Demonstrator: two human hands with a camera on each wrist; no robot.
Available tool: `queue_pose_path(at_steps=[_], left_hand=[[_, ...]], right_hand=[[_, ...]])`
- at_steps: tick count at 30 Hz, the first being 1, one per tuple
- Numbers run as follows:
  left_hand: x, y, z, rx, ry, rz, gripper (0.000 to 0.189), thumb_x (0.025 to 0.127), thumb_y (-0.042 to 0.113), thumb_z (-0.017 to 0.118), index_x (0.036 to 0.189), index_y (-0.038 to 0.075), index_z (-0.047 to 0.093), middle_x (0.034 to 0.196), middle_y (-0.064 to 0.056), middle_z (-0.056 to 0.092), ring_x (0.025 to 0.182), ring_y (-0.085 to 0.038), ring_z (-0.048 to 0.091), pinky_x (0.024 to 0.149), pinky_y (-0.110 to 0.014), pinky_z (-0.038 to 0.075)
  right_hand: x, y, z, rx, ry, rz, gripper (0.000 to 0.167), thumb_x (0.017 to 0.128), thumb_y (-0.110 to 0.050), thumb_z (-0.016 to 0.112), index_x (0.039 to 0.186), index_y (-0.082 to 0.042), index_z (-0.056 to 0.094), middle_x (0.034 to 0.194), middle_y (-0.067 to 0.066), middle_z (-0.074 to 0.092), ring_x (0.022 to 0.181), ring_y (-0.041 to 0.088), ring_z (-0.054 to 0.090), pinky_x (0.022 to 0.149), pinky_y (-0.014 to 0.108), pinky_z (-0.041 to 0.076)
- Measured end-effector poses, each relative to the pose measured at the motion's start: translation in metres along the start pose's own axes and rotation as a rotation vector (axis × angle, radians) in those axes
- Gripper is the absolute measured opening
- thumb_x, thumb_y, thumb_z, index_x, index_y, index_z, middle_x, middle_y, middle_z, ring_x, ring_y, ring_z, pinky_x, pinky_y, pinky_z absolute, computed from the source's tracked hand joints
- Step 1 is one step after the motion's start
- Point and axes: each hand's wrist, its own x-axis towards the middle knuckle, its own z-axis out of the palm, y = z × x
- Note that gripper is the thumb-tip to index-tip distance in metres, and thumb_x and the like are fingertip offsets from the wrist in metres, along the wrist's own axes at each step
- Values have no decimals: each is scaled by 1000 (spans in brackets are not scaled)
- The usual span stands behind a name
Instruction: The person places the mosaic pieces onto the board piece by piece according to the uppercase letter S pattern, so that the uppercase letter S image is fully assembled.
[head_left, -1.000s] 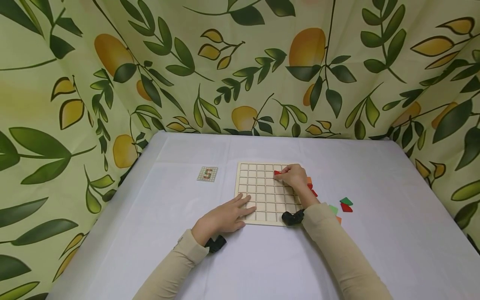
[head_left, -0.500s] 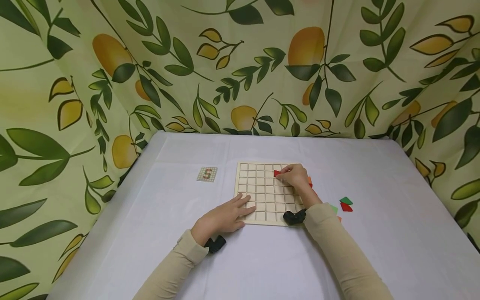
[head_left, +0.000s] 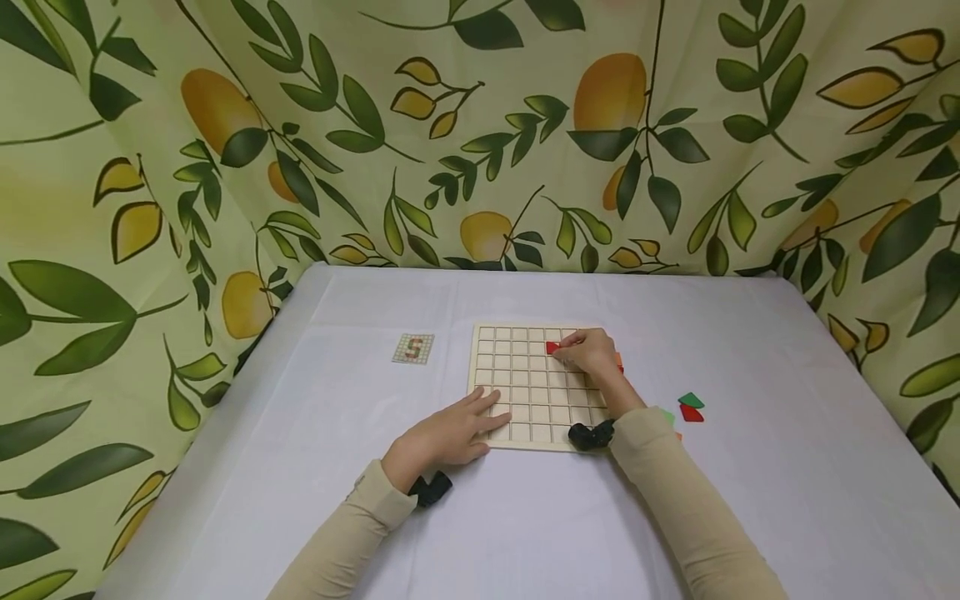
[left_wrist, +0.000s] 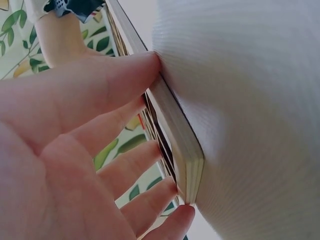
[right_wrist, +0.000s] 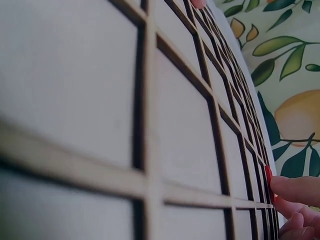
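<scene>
A wooden grid board (head_left: 521, 390) with square cells lies on the white-covered table. At its upper right, my right hand (head_left: 590, 352) pinches a small red tile (head_left: 552, 347) over a cell in the second row. The right wrist view shows the fingertips against the red tile (right_wrist: 268, 182), low at the board's surface. My left hand (head_left: 447, 429) rests with spread fingers on the board's lower left corner. In the left wrist view, the thumb lies along the side edge of the board (left_wrist: 172, 112), the other fingertips over its top.
A small card (head_left: 413, 349) with an S pattern on a grid lies left of the board. Right of it are a green tile (head_left: 692, 401) and a red tile (head_left: 692, 413). Other orange and light green tiles (head_left: 667, 417) are partly hidden by the right arm. A leaf-patterned curtain (head_left: 480, 150) surrounds the table.
My right fingers have shifted slightly to the right on the red tile, and more of the tile shows. The left hand stays put on the board.
</scene>
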Motion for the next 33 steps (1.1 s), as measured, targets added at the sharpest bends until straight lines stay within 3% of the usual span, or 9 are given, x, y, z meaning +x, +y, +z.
queue_pose_path(at_steps=[7, 18, 28, 33], left_hand=[[-1, 0, -1, -6, 5, 0, 49, 97, 20, 56, 145, 20, 45, 162, -12, 25, 151, -38, 19, 121, -46, 31], [1, 2, -2, -9, 2, -4, 49, 97, 18, 55, 145, 20, 45, 162, -11, 24, 151, -37, 18, 121, -47, 30], [0, 1, -1, -30, 7, 1, 49, 97, 18, 55, 145, 19, 46, 161, -12, 25, 151, -38, 18, 121, -48, 31], [0, 0, 0, -34, 9, 0, 49, 97, 18, 55, 145, 19, 46, 161, -12, 25, 151, -38, 18, 121, -48, 31]], right_hand=[[-2, 0, -3, 13, -16, -33, 21, 85, -19, 72, 98, -3, 72, 92, 9, 66, 81, 20, 55, 60, 21, 43], [-7, 12, -26, 22, -89, -52, 30, 90, -23, 67, 108, 0, 69, 116, 20, 62, 100, 29, 55, 77, 32, 48], [-4, 28, -51, 2, -172, -78, 35, 90, -25, 66, 115, 0, 67, 100, 9, 61, 82, 18, 48, 66, 23, 43], [-1, 37, -61, -18, -184, -94, 37, 90, -23, 66, 116, 3, 65, 79, 0, 61, 68, 14, 49, 60, 22, 44]])
